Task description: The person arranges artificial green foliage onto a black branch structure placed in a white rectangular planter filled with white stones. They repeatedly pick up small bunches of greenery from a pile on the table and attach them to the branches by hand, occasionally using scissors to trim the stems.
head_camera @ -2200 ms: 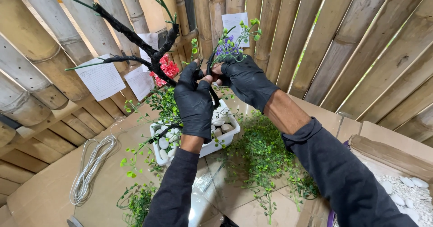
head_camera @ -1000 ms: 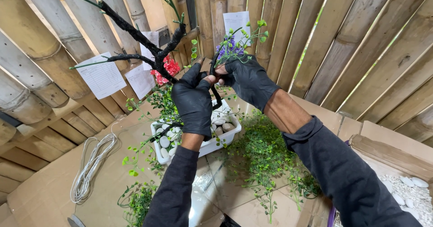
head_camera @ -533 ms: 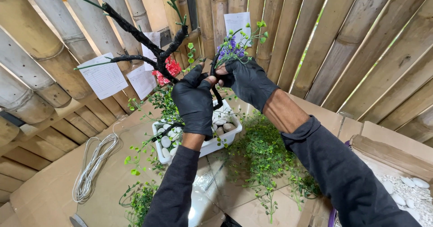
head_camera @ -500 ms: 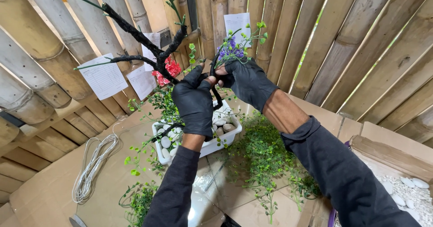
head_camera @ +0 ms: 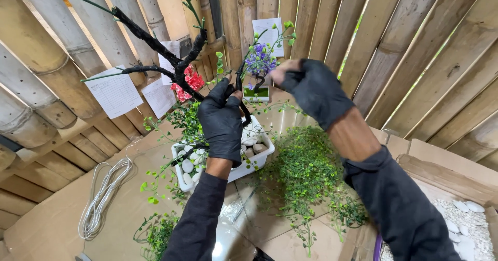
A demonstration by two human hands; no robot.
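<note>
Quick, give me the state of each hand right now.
Left hand: closed on the black branch.
Right hand: fingers curled near the branch tip; cannot tell whether it grips.

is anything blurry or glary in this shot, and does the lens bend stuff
Head view: even daylight with soft shadows. There is glare on the clear plastic sheet below the white planter. The right hand is slightly motion-blurred; the left hand on the black branch is sharp. The wide lens splays the bamboo poles outward.
</note>
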